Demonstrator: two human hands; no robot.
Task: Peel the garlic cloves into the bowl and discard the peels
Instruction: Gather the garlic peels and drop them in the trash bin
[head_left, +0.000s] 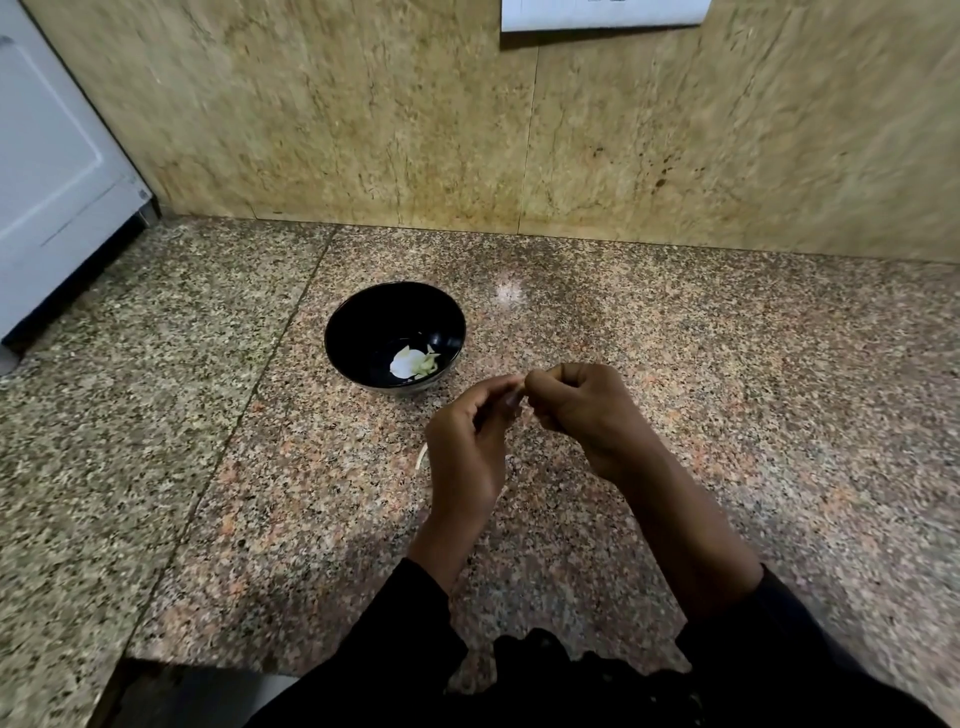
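Note:
A black bowl (358, 317) stands on the granite counter, with white and pale green garlic pieces (413, 362) at its bottom. Just in front of it and to the right, my left hand (467, 447) and my right hand (587, 410) meet fingertip to fingertip above the counter. Both pinch a small pale garlic clove (522, 397), which the fingers mostly hide. A thin pale peel (422, 457) pokes out on the counter beside my left hand.
A speckled granite counter (727, 364) runs to a tan stone backsplash (415, 130). A white appliance (47, 171) stands at the far left. A white paper (602, 13) hangs on the wall at the top. The counter's front edge lies at lower left.

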